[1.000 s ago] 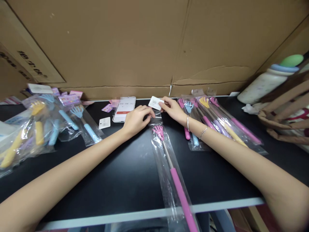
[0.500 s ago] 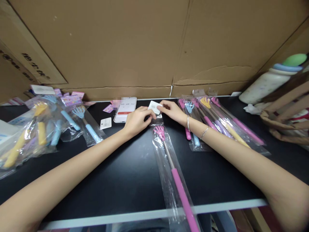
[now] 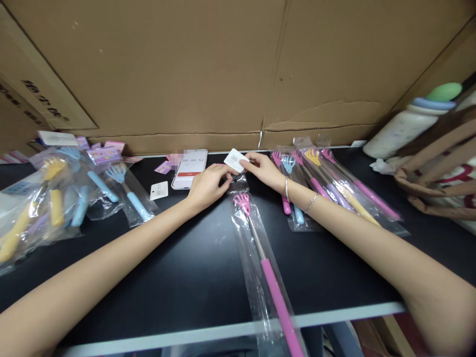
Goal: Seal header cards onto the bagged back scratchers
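A pink back scratcher [image 3: 278, 292] in a clear plastic bag [image 3: 238, 238] lies lengthwise before me, its claw end away from me and its handle past the table's front edge. My left hand [image 3: 211, 187] is closed at the bag's top end, thumb and forefinger pinching there; the exact grip is partly hidden. Between the thumb and fingers of my right hand [image 3: 265, 171] is a white card [image 3: 235, 160] with small print, tilted just above the bag's top. The card's lower edge comes close to my left fingertips.
Bagged back scratchers lie in a row [image 3: 330, 183] at right and a pile [image 3: 55, 198] at left. A phone [image 3: 189, 169] shows a timer beside a loose white card [image 3: 159, 190]. A bottle [image 3: 405, 129] and brown bag [image 3: 420, 183] stand far right; cardboard [image 3: 186, 69] walls the back.
The white card in my right hand has tilted and risen slightly off the bag's top. The whole view has shifted a little; both hands stay at the bag's top end.
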Tool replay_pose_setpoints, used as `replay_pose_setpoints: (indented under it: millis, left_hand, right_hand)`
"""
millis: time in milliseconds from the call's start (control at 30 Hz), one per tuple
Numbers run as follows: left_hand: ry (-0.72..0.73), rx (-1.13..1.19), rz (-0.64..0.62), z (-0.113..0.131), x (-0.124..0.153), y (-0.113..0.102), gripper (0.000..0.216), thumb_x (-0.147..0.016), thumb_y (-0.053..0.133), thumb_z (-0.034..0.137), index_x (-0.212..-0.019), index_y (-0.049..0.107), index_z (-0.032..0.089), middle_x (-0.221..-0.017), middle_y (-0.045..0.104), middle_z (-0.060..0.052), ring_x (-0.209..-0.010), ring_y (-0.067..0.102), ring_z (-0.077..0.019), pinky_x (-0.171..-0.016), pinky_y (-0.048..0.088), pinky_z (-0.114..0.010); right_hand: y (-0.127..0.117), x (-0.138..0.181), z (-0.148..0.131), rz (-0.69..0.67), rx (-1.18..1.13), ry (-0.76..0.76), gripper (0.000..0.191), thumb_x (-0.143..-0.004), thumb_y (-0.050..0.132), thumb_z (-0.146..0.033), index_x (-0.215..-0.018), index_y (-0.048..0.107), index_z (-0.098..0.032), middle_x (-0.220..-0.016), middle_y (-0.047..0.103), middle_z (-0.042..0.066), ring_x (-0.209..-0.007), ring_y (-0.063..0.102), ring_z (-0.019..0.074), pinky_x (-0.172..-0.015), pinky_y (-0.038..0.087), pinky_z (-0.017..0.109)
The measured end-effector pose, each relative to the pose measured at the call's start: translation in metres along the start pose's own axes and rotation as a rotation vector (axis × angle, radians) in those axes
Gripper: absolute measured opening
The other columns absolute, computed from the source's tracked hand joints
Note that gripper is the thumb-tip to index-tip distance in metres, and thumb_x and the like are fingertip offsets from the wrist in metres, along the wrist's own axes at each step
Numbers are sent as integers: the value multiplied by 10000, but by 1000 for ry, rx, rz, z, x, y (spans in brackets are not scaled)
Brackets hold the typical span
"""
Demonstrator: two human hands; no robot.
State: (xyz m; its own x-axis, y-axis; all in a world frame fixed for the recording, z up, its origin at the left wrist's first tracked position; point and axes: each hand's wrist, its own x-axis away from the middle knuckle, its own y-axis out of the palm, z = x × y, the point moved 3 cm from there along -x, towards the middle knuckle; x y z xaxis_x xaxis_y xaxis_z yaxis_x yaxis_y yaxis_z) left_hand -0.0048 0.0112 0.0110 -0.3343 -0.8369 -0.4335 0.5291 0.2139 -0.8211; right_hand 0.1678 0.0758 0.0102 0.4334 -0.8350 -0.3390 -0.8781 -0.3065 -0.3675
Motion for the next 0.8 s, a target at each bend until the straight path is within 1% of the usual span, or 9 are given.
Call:
replay_pose_setpoints:
  millis: [200, 267, 367, 433, 533, 600, 733, 800]
  left_hand:
    - [1, 4, -17, 0, 0, 1, 276, -923, 549, 175, -1149, 680, 263, -960, 726, -1, -986, 638, -199, -749, 492, -277]
    - [0, 1, -23, -2, -1, 3, 230, -909, 553, 171, -1088, 681, 238, -962, 721, -18, -974, 637, -209, -744, 494, -285]
    - [-10, -10, -27, -4, -2, 5, 101, -883, 566, 167, -915, 655, 202, -969, 705, -49, -946, 640, -220, -722, 487, -295]
    - [-12, -3, -23, -5, -3, 6, 70, -875, 569, 165, -876, 630, 201, -968, 701, -50, -944, 642, -221, -722, 485, -297]
    - [-20, 16, -16, -7, -3, 6, 76, -873, 569, 159, -925, 604, 201, -950, 708, -37, -934, 649, -210, -724, 485, -293]
    - [-32, 73, -7, -7, -3, 6, 119, -874, 567, 156, -986, 577, 197, -938, 717, -28, -906, 658, -194, -740, 491, -292]
    - [-38, 255, 5, -10, -3, 7, 337, -860, 580, 134, -1182, 509, 201, -922, 719, -11, -870, 672, -164, -794, 503, -291]
    - [-39, 290, 17, -11, -3, 7, 413, -853, 590, 126, -1245, 484, 202, -922, 714, -9, -872, 674, -160, -801, 503, -289]
  right_hand:
    - [-1, 0, -1, 27, 46, -12, 555, -723, 650, -701, -780, 554, -157, -801, 621, 19, -750, 534, 111, -781, 446, 264]
    - [-2, 0, -1, 32, 54, -14, 541, -739, 644, -691, -791, 556, -160, -809, 619, 21, -765, 538, 118, -767, 439, 259]
    - [-2, 1, 0, 38, 84, -14, 519, -762, 638, -673, -815, 565, -161, -802, 613, 21, -771, 531, 122, -739, 424, 253]
    - [-2, 0, 2, 34, 105, -11, 515, -772, 630, -670, -810, 561, -162, -782, 606, 16, -753, 524, 118, -734, 420, 254]
    - [0, 0, 4, -15, 89, -5, 505, -777, 629, -661, -792, 551, -162, -761, 605, 15, -742, 542, 115, -758, 445, 263]
    - [2, 0, 4, -44, 57, 6, 491, -773, 642, -645, -787, 545, -165, -762, 615, 20, -744, 565, 118, -769, 470, 269]
    - [3, 0, 6, -35, -12, 56, 460, -754, 684, -604, -808, 544, -169, -755, 636, 22, -729, 598, 120, -746, 504, 271]
    - [3, 0, 8, -21, -27, 70, 443, -746, 704, -575, -821, 546, -168, -747, 645, 18, -717, 608, 118, -735, 507, 266]
